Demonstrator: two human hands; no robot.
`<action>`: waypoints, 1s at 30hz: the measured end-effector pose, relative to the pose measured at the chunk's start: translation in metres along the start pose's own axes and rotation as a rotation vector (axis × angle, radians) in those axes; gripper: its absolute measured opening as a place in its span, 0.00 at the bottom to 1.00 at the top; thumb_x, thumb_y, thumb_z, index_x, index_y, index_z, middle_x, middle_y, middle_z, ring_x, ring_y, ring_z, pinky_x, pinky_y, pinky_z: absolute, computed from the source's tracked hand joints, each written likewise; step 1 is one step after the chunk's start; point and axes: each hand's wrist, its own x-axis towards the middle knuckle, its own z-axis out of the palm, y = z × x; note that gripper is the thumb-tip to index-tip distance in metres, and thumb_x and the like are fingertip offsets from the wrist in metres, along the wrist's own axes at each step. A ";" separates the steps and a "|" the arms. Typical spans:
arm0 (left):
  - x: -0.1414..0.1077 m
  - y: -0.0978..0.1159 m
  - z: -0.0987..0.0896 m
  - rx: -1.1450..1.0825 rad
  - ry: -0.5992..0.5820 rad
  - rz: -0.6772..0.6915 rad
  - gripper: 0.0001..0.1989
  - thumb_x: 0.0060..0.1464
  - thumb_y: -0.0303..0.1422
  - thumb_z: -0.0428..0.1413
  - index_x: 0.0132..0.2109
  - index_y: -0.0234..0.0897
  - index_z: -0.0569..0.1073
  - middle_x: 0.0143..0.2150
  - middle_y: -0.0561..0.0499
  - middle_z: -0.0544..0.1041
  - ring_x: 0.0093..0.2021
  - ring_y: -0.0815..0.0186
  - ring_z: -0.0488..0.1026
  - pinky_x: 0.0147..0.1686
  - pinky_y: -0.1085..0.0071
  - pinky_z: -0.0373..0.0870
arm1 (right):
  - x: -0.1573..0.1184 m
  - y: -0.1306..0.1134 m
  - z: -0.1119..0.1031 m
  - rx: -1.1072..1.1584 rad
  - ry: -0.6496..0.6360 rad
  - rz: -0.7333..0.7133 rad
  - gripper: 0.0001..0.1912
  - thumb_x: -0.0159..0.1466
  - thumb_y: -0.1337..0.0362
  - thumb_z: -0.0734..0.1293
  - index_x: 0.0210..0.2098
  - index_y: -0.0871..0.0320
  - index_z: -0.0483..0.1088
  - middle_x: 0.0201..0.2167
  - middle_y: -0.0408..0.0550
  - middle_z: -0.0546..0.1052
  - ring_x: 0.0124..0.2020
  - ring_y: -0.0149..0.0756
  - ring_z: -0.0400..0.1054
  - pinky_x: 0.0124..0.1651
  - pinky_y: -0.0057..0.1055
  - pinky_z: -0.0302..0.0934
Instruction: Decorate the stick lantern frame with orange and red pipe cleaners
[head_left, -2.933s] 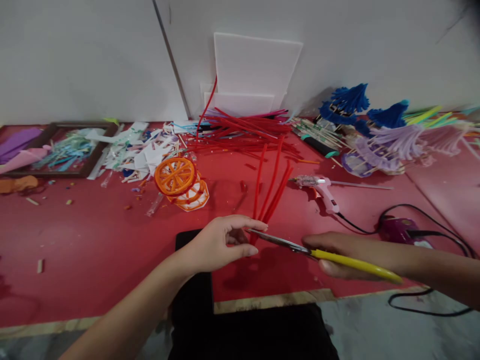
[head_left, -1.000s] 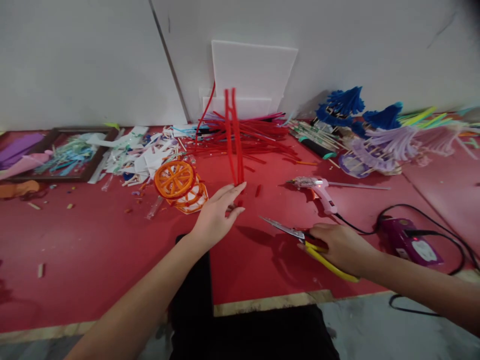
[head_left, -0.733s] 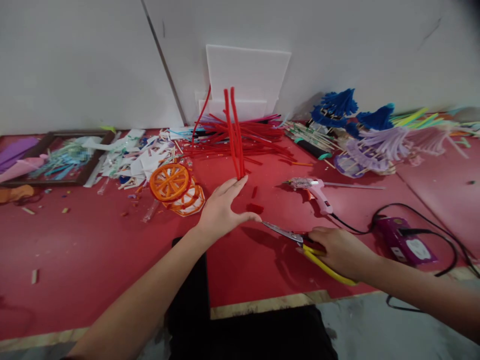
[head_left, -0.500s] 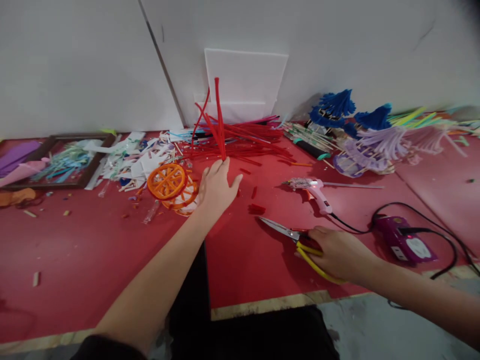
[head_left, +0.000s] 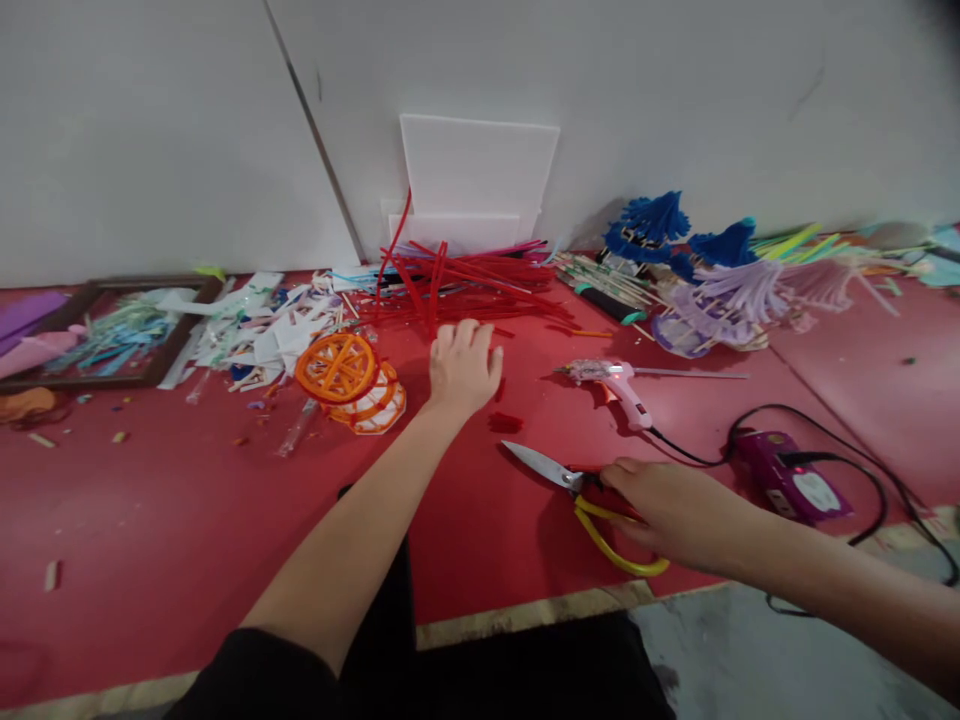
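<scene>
My left hand is over the red table, palm down, fingers and thumb apart, with nothing visible in it. Just beyond its fingertips lies a pile of red pipe cleaners. Short cut red pieces are on the table to the right of my left wrist. My right hand grips yellow-handled scissors, whose blades are together and point to the left. An orange openwork drum-like craft piece made of pipe cleaners stands to the left of my left hand.
A pink glue gun lies right of centre, wired near a purple power socket. Blue and lilac craft pieces are at the back right. White scraps and a brown frame are on the left. A white board leans on the wall.
The red pipe cleaners that stood upright at my left fingertips now lie lower on the pile. My left hand has shifted right, away from the orange piece. My right hand keeps hold of the scissors.
</scene>
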 end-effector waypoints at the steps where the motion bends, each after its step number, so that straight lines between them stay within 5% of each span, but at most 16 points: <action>1: -0.001 0.001 0.003 -0.019 -0.048 0.071 0.23 0.62 0.41 0.45 0.61 0.41 0.67 0.67 0.47 0.61 0.65 0.47 0.54 0.61 0.48 0.54 | 0.002 -0.003 -0.002 -0.004 -0.057 0.026 0.09 0.56 0.68 0.65 0.37 0.62 0.70 0.36 0.57 0.78 0.36 0.45 0.75 0.32 0.32 0.59; 5: -0.004 -0.002 0.012 -0.084 -0.218 0.246 0.23 0.62 0.46 0.44 0.59 0.46 0.69 0.68 0.52 0.60 0.68 0.49 0.50 0.62 0.41 0.48 | 0.002 -0.009 0.001 -0.017 -0.127 0.121 0.16 0.51 0.73 0.64 0.41 0.66 0.67 0.33 0.60 0.78 0.34 0.49 0.75 0.28 0.31 0.54; 11: -0.020 -0.009 0.009 -0.143 -0.300 0.353 0.25 0.63 0.47 0.41 0.59 0.41 0.69 0.66 0.47 0.65 0.67 0.53 0.55 0.63 0.46 0.49 | -0.019 0.008 0.025 0.026 -0.085 0.227 0.13 0.52 0.74 0.62 0.39 0.66 0.66 0.31 0.59 0.78 0.29 0.44 0.74 0.25 0.29 0.47; 17: -0.038 -0.007 0.008 -0.174 -0.314 0.464 0.11 0.57 0.38 0.55 0.46 0.46 0.78 0.57 0.49 0.74 0.60 0.55 0.66 0.62 0.49 0.52 | -0.016 0.030 0.022 0.128 0.072 0.243 0.06 0.57 0.66 0.63 0.34 0.61 0.68 0.24 0.52 0.76 0.23 0.39 0.70 0.25 0.29 0.49; 20: -0.052 -0.003 0.001 -0.194 -0.258 0.475 0.13 0.57 0.38 0.56 0.49 0.42 0.76 0.57 0.45 0.74 0.59 0.54 0.67 0.62 0.48 0.52 | -0.001 0.049 0.006 0.291 0.211 0.209 0.10 0.60 0.58 0.63 0.37 0.58 0.70 0.24 0.48 0.76 0.24 0.37 0.69 0.26 0.29 0.55; 23: -0.074 -0.001 -0.013 -0.233 -0.149 0.451 0.18 0.57 0.43 0.55 0.50 0.38 0.73 0.60 0.41 0.70 0.61 0.53 0.63 0.62 0.49 0.53 | 0.019 0.070 -0.002 0.318 0.413 0.345 0.14 0.57 0.53 0.64 0.31 0.57 0.70 0.26 0.50 0.77 0.27 0.40 0.70 0.29 0.32 0.57; 25: -0.094 -0.004 -0.024 -0.357 0.019 0.348 0.15 0.57 0.41 0.55 0.47 0.38 0.72 0.52 0.42 0.75 0.54 0.57 0.69 0.57 0.54 0.61 | 0.033 0.080 0.000 0.318 0.468 0.397 0.12 0.52 0.54 0.67 0.27 0.57 0.69 0.25 0.50 0.76 0.27 0.41 0.69 0.29 0.33 0.57; 30: -0.155 -0.039 -0.046 -0.499 0.250 -0.329 0.19 0.50 0.46 0.60 0.41 0.38 0.67 0.38 0.47 0.72 0.42 0.57 0.72 0.45 0.56 0.70 | 0.050 0.078 0.014 0.428 0.632 0.453 0.08 0.51 0.59 0.65 0.30 0.55 0.68 0.27 0.51 0.74 0.30 0.45 0.69 0.34 0.37 0.57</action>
